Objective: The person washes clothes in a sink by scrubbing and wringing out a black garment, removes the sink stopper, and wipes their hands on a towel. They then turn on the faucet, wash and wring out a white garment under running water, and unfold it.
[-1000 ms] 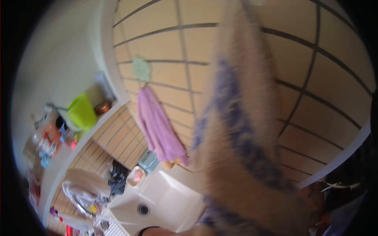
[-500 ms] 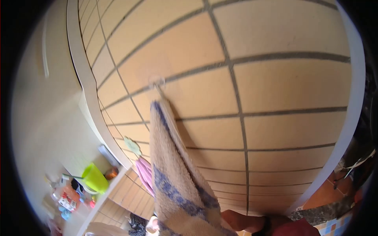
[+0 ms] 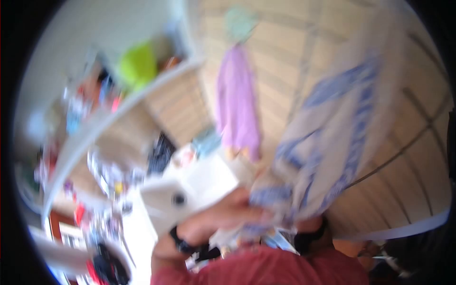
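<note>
Beside the tiled wall [image 3: 408,175], right of centre in the head view: beige towel [image 3: 327,137] with blue patterned bands, hanging in long slanting folds, its upper part running toward the top edge of the frame. My left hand [image 3: 237,211] touches the bunched lower end, palm side to the cloth, fingers reaching into the folds; motion blur, so I cannot tell whether they grip or only press. My right hand [image 3: 308,225] lies at the far side of the same lower end, mostly covered by cloth; state of its fingers not readable. Dark band on each wrist; red shirt [image 3: 266,268] directly below. Left of the towel and apart from it, a lilac cloth [image 3: 237,102] hangs from a pale green hook [image 3: 241,23]. Lower left of that: white sink [image 3: 211,183] with a dark round drain [image 3: 178,199]. Near the sink's upper rim, in the corner, a blue-grey box [image 3: 207,141] and a dark striped cloth [image 3: 160,154]. Further out, upper left, a pale ledge [image 3: 118,114] bears a lime-green container [image 3: 138,66] and, further along, assorted small items, too blurred to identify.
</note>
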Demonstrator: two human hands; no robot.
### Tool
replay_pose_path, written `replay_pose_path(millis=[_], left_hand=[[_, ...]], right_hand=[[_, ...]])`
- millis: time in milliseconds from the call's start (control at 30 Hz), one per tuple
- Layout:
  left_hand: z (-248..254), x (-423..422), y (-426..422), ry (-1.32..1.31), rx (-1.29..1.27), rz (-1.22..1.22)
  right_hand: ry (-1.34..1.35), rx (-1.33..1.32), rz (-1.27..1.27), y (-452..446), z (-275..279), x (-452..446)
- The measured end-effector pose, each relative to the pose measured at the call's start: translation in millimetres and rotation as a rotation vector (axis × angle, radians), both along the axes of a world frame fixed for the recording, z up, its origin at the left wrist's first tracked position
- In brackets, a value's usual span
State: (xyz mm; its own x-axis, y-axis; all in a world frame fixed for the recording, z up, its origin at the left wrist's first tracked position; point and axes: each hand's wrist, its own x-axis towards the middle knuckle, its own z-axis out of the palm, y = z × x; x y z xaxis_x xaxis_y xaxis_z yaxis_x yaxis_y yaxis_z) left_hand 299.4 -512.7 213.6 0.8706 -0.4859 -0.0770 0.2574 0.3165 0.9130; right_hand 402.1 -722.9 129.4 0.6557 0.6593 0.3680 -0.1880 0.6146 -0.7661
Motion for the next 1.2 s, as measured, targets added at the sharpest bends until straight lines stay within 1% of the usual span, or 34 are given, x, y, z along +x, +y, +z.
replay_pose_path(millis=[33,67,100,167,233,267,300,367,400,433,500,533,600,633,667,700,767,833,900,933,1033,1067,1100,1133,1167,1200], left_hand=[[-7.5,2.7,1.7,0.004,-0.042,0.035],[-18.5,1.9,0.9,-0.022,-0.100,0.125],[-39.5,1.3,4.6,-0.051,-0.156,0.157],[-55.3,-14.2,12.5,-0.068,-0.211,0.270],[-87.9,-40.8,17.0,-0.135,-0.221,0.374],[-99.7,-56.8,28.0,-0.128,-0.123,0.389],[-110.5,-74.2,44.0,-0.115,-0.140,0.401],[-133.4,-118.3,85.2,0.076,0.188,0.360],[-148.3,-141.6,104.1,0.096,0.229,0.395],[-162.7,-165.7,121.2,0.118,0.270,0.430],[-180.1,-212.0,150.6,0.265,0.368,0.535],[-187.4,-233.3,165.1,0.265,0.360,0.541],[-201.8,-270.9,192.1,0.274,0.561,0.742],[-208.7,-284.2,206.7,0.266,0.555,0.750],[-216.3,-297.2,219.9,0.273,0.563,0.835],[-224.4,-309.5,230.4,0.286,0.569,0.918],[-239.3,-323.0,257.5,0.172,0.747,1.055],[-252.7,-328.7,288.2,0.169,0.873,1.152],[-262.5,-330.3,318.4,0.211,1.001,1.236],[-272.8,-328.7,335.8,0.183,1.046,1.281],[-295.3,-325.3,382.0,0.229,1.138,1.290],[-298.9,-320.4,389.2,0.235,1.119,1.300],[-300.2,-316.2,393.0,0.246,1.099,1.307],[-295.4,-308.8,389.1,0.170,1.153,1.375],[-285.1,-302.2,386.9,0.195,1.221,1.351],[-286.3,-298.0,388.4,0.195,1.364,1.336]], right_hand=[[0.026,0.026,0.002,4.8,-2.4,1.4],[0.053,0.052,0.010,9.8,-5.4,2.0],[0.090,0.053,0.034,15.9,-10.1,1.5],[0.154,0.022,0.101,30.7,-22.6,-0.8],[0.236,-0.088,0.209,46.0,-40.0,-13.0],[0.274,-0.173,0.276,55.4,-50.7,-18.1],[0.304,-0.275,0.351,64.8,-61.1,-24.5],[0.297,-0.514,0.476,86.9,-83.6,-36.1],[0.204,-0.684,0.539,99.0,-94.0,-35.7],[0.202,-0.697,0.543,111.8,-92.7,-42.6],[0.029,-0.869,0.611,141.6,-91.0,-63.9],[-0.017,-0.910,0.629,158.2,-93.4,-70.8],[-0.071,-0.950,0.647,194.8,-91.7,-84.6],[-0.132,-0.982,0.659,215.7,-89.0,-88.2],[-0.198,-1.021,0.655,236.5,-89.2,-92.4],[-0.206,-1.029,0.661,255.7,-92.0,-96.1],[-0.305,-1.086,0.673,295.8,-99.7,-101.9],[-0.323,-1.092,0.700,332.9,-107.3,-110.9],[-0.215,-1.064,0.691,366.7,-117.8,-119.9],[-0.218,-1.071,0.701,385.6,-124.0,-124.7],[0.048,-1.064,0.781,441.3,-145.6,-139.5],[0.119,-1.044,0.830,456.9,-152.6,-142.7],[0.137,-1.059,0.840,473.4,-159.7,-144.0],[0.093,-1.032,0.981,488.3,-167.0,-144.9],[0.049,-0.996,1.116,495.3,-173.3,-145.7],[0.072,-1.006,1.117,495.8,-172.9,-148.0]])
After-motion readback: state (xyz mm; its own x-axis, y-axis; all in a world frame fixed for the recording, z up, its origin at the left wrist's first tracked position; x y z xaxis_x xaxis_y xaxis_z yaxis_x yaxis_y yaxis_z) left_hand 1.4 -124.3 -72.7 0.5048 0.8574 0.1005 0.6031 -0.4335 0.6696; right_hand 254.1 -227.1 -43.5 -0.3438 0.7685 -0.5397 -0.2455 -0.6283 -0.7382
